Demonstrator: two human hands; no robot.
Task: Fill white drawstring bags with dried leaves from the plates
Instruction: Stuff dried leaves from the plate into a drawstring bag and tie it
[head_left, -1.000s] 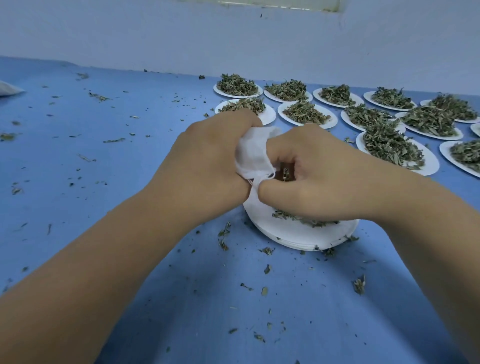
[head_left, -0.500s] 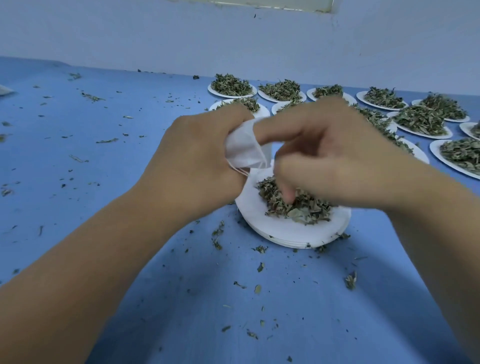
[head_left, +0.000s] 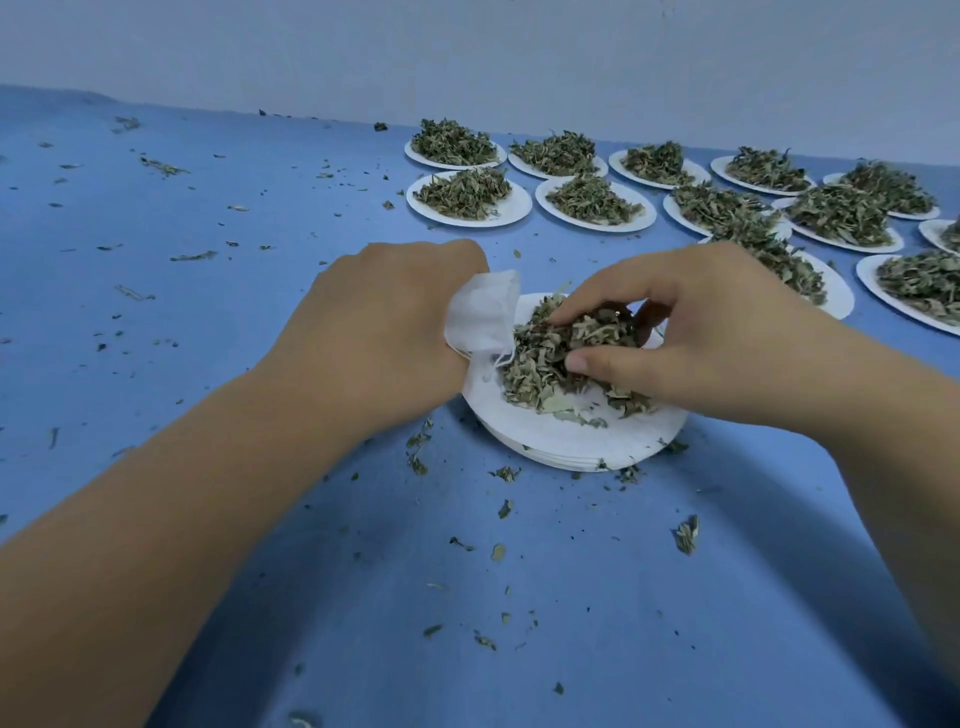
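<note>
The white drawstring bag (head_left: 483, 317) is gripped by the left hand (head_left: 384, 332), whose fingers are hidden behind its back; the bag is held at the left edge of the near plate, tilted towards the right hand. A loop of its drawstring (head_left: 500, 362) hangs below it. The right hand (head_left: 701, 332) is lowered onto the pile of dried leaves (head_left: 550, 364), with the fingers curled over the top of the pile and the thumb pressed in from the near side, so that a bunch of leaves is gathered between them.

Half a second ago the right hand was raised at the mouth of the bag, above the pile; it has since been brought down and to the right, away from the bag. The left hand and the bag have been kept in nearly the same place.

Under the right hand, the pile is carried on a stack of white plates (head_left: 571, 441). Loose leaf bits (head_left: 687, 534) are scattered on the blue table (head_left: 208, 260) around and in front of both hands. Beyond the hands and to their right, filled plates (head_left: 470, 196) are set out in rows, each heaped with leaves. A pale wall (head_left: 467, 52) is seen behind them.
</note>
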